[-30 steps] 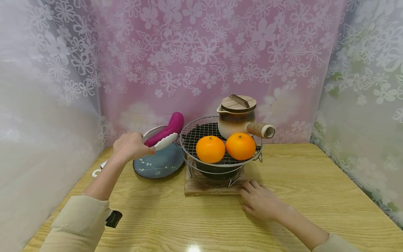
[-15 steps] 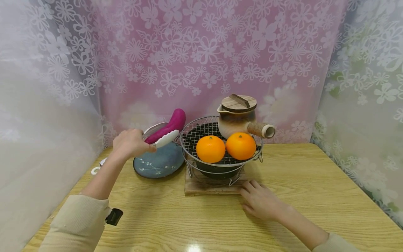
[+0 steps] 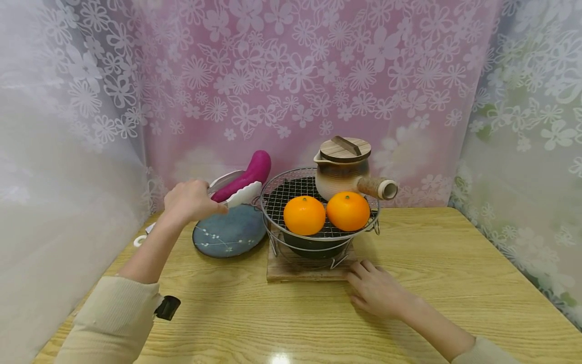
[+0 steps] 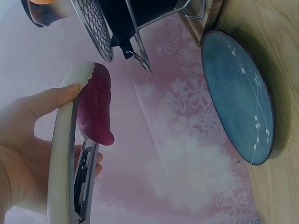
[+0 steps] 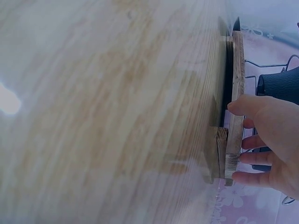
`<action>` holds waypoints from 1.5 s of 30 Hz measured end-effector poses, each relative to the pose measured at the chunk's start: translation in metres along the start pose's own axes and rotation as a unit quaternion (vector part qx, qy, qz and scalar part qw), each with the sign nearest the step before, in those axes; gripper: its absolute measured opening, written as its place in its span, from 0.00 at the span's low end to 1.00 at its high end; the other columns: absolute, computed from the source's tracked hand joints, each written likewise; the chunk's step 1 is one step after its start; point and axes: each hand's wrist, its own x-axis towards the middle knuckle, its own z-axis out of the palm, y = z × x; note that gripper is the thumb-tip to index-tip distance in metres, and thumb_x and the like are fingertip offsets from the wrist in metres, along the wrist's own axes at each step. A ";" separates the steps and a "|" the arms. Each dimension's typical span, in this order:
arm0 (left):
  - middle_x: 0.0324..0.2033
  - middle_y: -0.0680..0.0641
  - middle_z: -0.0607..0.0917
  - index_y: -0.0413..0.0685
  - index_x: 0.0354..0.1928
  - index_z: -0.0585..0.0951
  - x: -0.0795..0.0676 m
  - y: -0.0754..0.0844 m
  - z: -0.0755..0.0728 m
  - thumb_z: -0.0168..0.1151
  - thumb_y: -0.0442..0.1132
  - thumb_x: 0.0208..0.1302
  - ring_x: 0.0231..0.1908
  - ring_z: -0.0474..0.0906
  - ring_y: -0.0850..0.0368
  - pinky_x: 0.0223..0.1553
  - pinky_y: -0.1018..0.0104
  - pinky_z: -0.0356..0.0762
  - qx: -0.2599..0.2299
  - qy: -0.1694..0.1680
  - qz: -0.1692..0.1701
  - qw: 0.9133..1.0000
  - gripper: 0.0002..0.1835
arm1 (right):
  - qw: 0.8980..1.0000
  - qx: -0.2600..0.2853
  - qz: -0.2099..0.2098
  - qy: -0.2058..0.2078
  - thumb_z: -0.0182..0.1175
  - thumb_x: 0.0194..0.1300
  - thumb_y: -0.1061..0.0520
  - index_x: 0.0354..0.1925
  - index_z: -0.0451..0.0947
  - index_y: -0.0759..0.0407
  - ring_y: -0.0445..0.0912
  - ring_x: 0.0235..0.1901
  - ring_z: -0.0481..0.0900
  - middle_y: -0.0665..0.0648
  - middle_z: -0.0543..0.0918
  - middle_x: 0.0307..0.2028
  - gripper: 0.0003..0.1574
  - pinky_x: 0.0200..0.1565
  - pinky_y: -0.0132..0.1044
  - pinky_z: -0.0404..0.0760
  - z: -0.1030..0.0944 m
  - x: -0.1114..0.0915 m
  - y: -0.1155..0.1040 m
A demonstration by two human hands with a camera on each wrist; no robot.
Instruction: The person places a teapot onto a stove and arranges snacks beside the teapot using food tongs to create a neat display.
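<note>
My left hand grips a pair of tongs with pale scalloped tips. Between those tips is a long, curved purple sweet potato, raised over the blue plate. In the left wrist view my thumb lies along one tong arm, and the sweet potato points away from the hand. My right hand holds the front right corner of a wooden board; the right wrist view has its thumb and fingertips on the board's edge.
On the board stands a black stove with a round wire grill. Two oranges and a clay teapot with a wooden lid sit on it, the teapot's handle jutting right. A white ring-shaped piece lies at the table's left edge.
My left hand has risen slightly, lifting the tongs and the sweet potato a little higher and to the right. My right hand stays at the board's corner.
</note>
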 end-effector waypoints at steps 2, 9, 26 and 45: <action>0.27 0.46 0.76 0.45 0.30 0.74 0.001 0.001 -0.001 0.66 0.57 0.44 0.31 0.72 0.46 0.23 0.57 0.67 -0.002 0.000 0.001 1.000 0.23 | 1.000 0.000 0.000 -0.001 0.67 0.52 0.48 0.46 0.74 0.59 0.53 0.41 0.71 0.59 0.72 0.45 0.25 0.37 0.45 0.76 0.000 0.000 0.000; 0.24 0.47 0.74 0.46 0.27 0.73 0.002 0.008 -0.006 0.66 0.57 0.43 0.30 0.70 0.48 0.24 0.58 0.66 -0.003 0.000 0.001 1.000 0.23 | 1.000 0.000 -0.006 0.003 0.67 0.52 0.49 0.45 0.74 0.60 0.53 0.40 0.71 0.59 0.72 0.43 0.25 0.38 0.45 0.76 -0.001 0.000 0.001; 0.24 0.48 0.76 0.47 0.27 0.75 0.008 0.029 -0.007 0.67 0.58 0.42 0.26 0.71 0.51 0.22 0.60 0.66 0.004 -0.013 0.012 1.000 0.22 | 1.000 -0.005 -0.013 0.005 0.67 0.52 0.49 0.46 0.75 0.60 0.53 0.40 0.71 0.59 0.73 0.42 0.26 0.39 0.45 0.76 0.000 0.001 0.001; 0.23 0.49 0.74 0.46 0.28 0.75 0.012 0.048 -0.002 0.66 0.59 0.44 0.24 0.68 0.52 0.22 0.62 0.63 -0.014 -0.023 0.025 0.999 0.23 | 1.000 0.002 -0.002 0.001 0.66 0.52 0.49 0.47 0.74 0.60 0.54 0.41 0.71 0.60 0.72 0.46 0.26 0.38 0.45 0.76 0.000 0.000 0.001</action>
